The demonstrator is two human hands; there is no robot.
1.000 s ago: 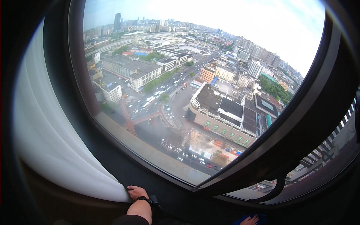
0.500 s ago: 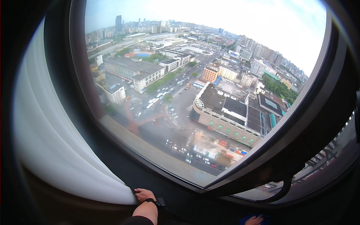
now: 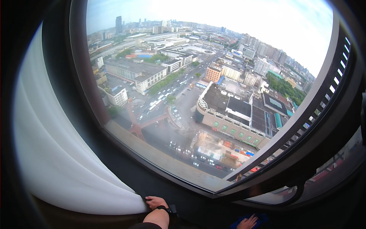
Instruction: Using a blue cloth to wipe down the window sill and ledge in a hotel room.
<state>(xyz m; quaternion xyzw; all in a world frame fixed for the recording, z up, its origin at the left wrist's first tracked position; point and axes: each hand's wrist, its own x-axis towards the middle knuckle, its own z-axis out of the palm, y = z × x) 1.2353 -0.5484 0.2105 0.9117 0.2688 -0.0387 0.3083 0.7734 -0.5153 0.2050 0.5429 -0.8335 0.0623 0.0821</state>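
My left hand (image 3: 156,202), with a dark band on its wrist, is closed at the lower right edge of a white curtain (image 3: 72,160). The curtain's folds draw together toward my fingers. At the bottom edge of the head view, my right hand (image 3: 247,223) lies with its fingers stretched out over a blue cloth (image 3: 261,220). Part of this hand and its arm are cut off by the frame.
A dark window sill and frame (image 3: 164,172) run in front of me around a large pane with a city far below. To the right stands a dark sash (image 3: 305,152) with a curved handle (image 3: 299,192). Slats show in a strip beside it.
My left hand has shifted slightly right with the curtain edge. My right hand and the blue cloth have shifted left. A slatted strip now shows between the window frame and the right sash.
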